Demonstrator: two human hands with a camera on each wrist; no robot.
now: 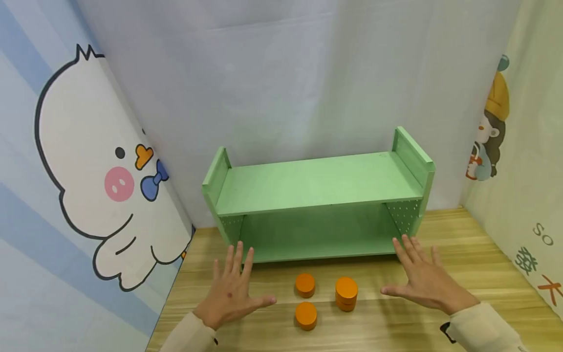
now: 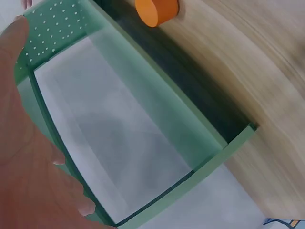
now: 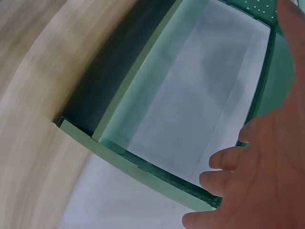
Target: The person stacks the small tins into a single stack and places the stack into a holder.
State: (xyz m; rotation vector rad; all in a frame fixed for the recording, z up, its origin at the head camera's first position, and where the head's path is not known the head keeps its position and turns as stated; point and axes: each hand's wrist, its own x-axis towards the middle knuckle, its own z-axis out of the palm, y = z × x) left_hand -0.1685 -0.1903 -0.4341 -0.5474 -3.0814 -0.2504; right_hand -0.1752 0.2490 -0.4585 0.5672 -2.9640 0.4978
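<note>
Both hands are spread in front of a green two-tier shelf (image 1: 316, 183), palms down, with nothing in them. My left hand (image 1: 233, 291) is near the shelf's front left corner, thumb pointing toward the orange discs. On the other side my right hand (image 1: 426, 278) has its fingertips by the front right corner. Between the hands on the table lie a round orange disc (image 1: 305, 285), a second orange disc (image 1: 306, 315) nearer me, and a stack of two orange discs (image 1: 346, 293) to their right. The left wrist view shows one orange disc (image 2: 157, 10) beside the shelf.
The shelf stands on a wood-grain table (image 1: 466, 244) against a pale grey cloth backdrop (image 1: 281, 88). Cloth with a white cartoon duck (image 1: 88, 166) hangs at the left. A patterned cloth (image 1: 528, 161) borders the right side. Raised end panels flank the shelf's top board.
</note>
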